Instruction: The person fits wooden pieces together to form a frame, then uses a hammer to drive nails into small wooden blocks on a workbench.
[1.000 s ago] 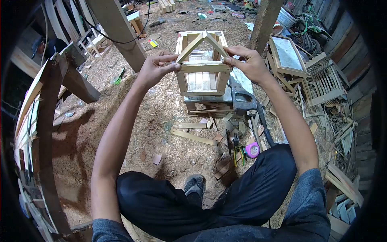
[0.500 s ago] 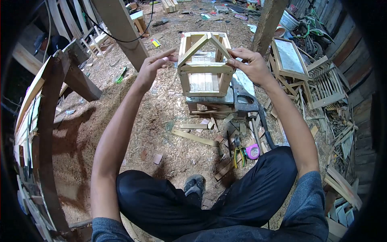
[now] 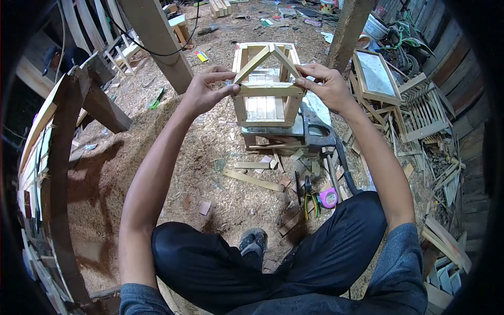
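The wooden frame (image 3: 269, 91) sits at upper centre on a low stool (image 3: 273, 130), with two sticks meeting in a peak (image 3: 253, 64) above its front rail. The left hand (image 3: 214, 93) pinches the peak's left foot between thumb and fingers; the right hand (image 3: 326, 88) pinches the right foot the same way — both nearly closed. A saw (image 3: 320, 140) lies just right of the frame — pliers (image 3: 308, 187) and a pink tape measure (image 3: 328, 198) lie lower, right of centre.

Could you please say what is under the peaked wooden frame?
The peaked wooden frame rests on a low stand, whose front edge shows; the surface beneath the frame's bottom rail is covered.
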`<action>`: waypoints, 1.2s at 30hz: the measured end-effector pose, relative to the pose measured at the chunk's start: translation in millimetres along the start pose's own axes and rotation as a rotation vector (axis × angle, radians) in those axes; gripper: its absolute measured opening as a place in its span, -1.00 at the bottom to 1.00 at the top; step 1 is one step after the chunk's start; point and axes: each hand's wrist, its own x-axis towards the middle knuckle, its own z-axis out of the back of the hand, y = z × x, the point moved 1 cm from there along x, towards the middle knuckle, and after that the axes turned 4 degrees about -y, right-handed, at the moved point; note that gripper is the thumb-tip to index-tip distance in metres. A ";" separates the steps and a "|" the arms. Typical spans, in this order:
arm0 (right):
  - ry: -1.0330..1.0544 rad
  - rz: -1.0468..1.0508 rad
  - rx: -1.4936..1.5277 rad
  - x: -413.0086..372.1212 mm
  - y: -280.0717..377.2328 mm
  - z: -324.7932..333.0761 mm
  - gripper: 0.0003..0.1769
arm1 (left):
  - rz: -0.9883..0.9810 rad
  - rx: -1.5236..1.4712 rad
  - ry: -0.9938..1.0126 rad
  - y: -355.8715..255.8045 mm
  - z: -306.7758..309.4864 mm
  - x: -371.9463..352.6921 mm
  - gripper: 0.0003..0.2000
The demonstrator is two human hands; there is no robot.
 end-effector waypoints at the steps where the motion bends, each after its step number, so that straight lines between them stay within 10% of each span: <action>1: 0.000 -0.002 0.000 -0.2 -1.4 -0.4 -0.55 | 0.015 -0.030 0.007 1.8 0.1 0.4 -0.51; 36: -0.030 0.088 0.007 -5.9 3.5 -3.4 -0.69 | 0.087 -0.173 -0.035 3.5 -1.5 -7.6 -0.58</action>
